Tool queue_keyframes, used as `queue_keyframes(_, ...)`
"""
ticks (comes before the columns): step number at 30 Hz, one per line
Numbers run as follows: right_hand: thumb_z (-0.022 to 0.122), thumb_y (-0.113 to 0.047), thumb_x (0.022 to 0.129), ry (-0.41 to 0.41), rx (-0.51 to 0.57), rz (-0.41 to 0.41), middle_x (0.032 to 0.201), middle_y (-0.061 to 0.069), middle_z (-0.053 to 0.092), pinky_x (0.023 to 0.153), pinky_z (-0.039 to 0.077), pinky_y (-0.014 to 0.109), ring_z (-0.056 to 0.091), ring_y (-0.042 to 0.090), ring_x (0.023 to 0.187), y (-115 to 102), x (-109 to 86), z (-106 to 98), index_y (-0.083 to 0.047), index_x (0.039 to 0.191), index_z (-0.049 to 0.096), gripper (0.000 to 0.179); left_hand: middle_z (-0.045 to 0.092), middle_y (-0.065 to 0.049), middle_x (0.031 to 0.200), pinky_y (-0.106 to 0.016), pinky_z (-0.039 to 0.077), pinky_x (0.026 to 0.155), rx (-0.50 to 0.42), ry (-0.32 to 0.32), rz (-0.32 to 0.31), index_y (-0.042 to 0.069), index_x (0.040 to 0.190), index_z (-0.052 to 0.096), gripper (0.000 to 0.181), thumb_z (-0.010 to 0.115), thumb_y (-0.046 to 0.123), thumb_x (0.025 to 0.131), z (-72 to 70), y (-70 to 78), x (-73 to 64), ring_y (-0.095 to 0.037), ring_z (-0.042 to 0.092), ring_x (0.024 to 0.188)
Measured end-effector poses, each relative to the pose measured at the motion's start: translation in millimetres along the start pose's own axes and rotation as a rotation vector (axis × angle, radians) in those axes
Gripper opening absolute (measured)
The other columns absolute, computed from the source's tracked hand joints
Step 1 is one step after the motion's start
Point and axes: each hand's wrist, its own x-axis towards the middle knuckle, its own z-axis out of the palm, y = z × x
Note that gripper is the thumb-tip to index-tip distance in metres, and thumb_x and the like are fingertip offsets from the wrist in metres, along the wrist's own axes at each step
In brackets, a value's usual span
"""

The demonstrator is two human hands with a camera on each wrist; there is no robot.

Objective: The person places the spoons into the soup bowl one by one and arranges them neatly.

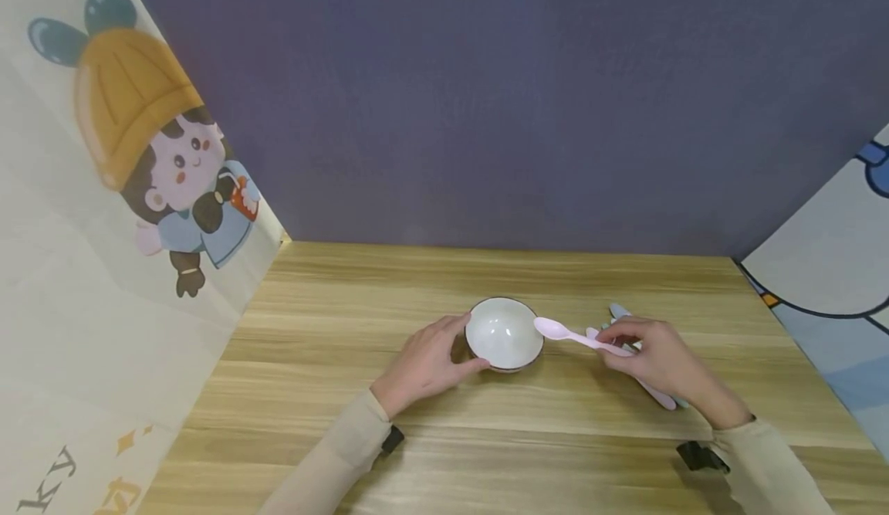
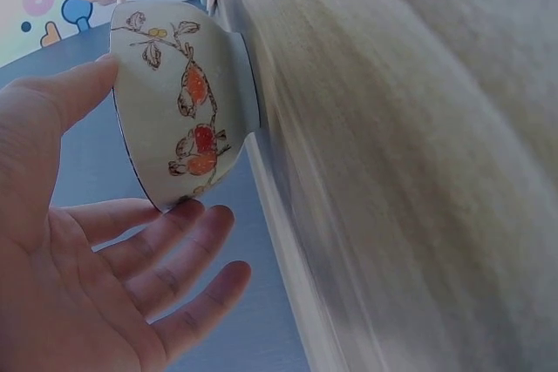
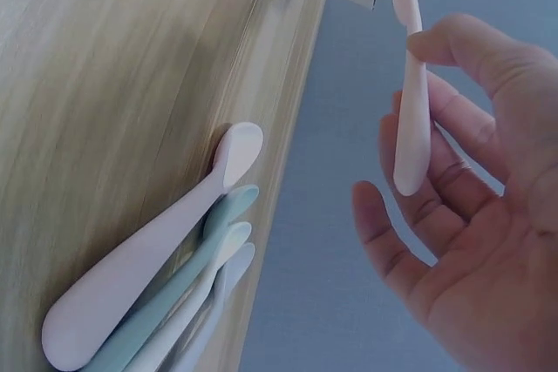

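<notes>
A white bowl (image 1: 505,335) with a dark rim stands upright on the wooden table. In the left wrist view, orange fruit and brown branches decorate the bowl's outer wall (image 2: 161,67). My left hand (image 1: 432,357) holds the bowl's left side, thumb and fingertips spread along the rim. A pale pink spoon (image 3: 412,124) is pinched between the thumb and fingers of my right hand (image 1: 658,354), raised off the table. Its scoop (image 1: 552,329) points left and overlaps the bowl's right rim in the head view.
Under the right hand several more spoons lie side by side on the table: a pinkish one (image 3: 139,267), a teal one (image 3: 170,289), a white one (image 3: 196,298) and a pale blue one (image 3: 218,298). A dark blue-grey panel (image 1: 514,113) rises behind the table (image 1: 347,291); printed walls flank it.
</notes>
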Motion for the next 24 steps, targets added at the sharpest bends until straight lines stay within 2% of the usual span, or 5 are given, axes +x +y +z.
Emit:
queue_keyframes(14, 0.087, -0.003, 0.081, -0.043, 0.067, 0.039, 0.090, -0.008, 0.078, 0.064, 0.053, 0.022, 0.060, -0.005, 0.078, -9.9, 5.5, 4.2, -0.018, 0.095, 0.082, 0.020, 0.061, -0.012, 0.154, -0.054, 0.053, 0.112, 0.011, -0.022, -0.009, 0.011, 0.163, 0.046, 0.090, 0.076, 0.061, 0.093, -3.3, 1.6, 1.2, -0.032, 0.062, 0.140)
queue_keyframes(24, 0.086, -0.003, 0.082, -0.079, 0.075, 0.060, 0.089, -0.009, 0.075, 0.062, 0.051, 0.021, 0.060, -0.002, 0.076, -16.9, 11.2, 7.9, -0.019, 0.094, 0.082, 0.020, 0.062, -0.013, 0.153, -0.055, 0.054, 0.112, 0.010, -0.018, -0.003, 0.009, 0.161, 0.047, 0.089, 0.076, 0.060, 0.093, -2.4, 2.0, 1.4, -0.033, 0.063, 0.139)
